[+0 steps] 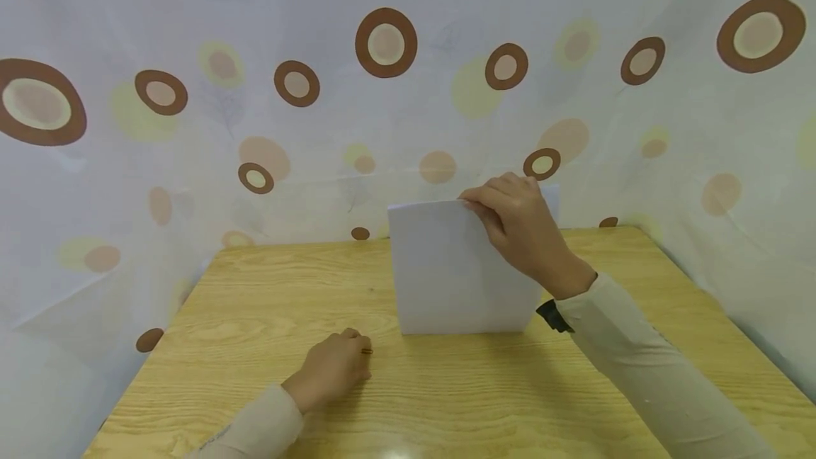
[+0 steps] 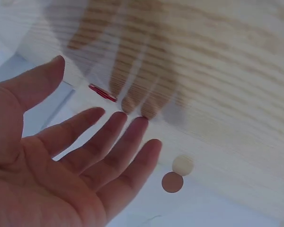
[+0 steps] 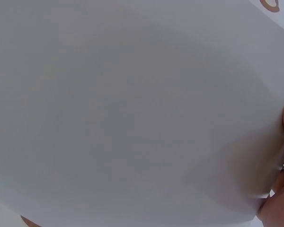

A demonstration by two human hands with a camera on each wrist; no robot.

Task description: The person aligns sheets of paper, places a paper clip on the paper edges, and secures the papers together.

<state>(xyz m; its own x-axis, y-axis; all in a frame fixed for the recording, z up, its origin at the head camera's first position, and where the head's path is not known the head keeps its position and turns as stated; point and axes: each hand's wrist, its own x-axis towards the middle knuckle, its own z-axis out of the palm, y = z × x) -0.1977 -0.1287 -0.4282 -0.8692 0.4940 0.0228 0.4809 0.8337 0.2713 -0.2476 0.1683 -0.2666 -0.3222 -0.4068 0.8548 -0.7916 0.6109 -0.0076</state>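
White paper [image 1: 462, 268] stands upright on the wooden table, its top edge pinched between the thumb and fingers of my right hand [image 1: 519, 229]. A second white edge shows behind that hand. In the right wrist view the paper [image 3: 132, 113] fills nearly everything, with fingertips [image 3: 279, 208] gripping its edge at the far right. My left hand [image 1: 334, 367] is low over the table, left of the paper. The left wrist view shows this hand [image 2: 71, 165] with spread, loosely bent fingers and nothing held. Just beyond its fingertips lies a small thin red item [image 2: 103, 92] resembling a paper clip.
The light wooden table [image 1: 268, 303] reaches back to a white curtain [image 1: 331, 119] patterned with brown and yellow circles, which also runs along both sides. A dark strap [image 1: 554, 317] sits at the right wrist.
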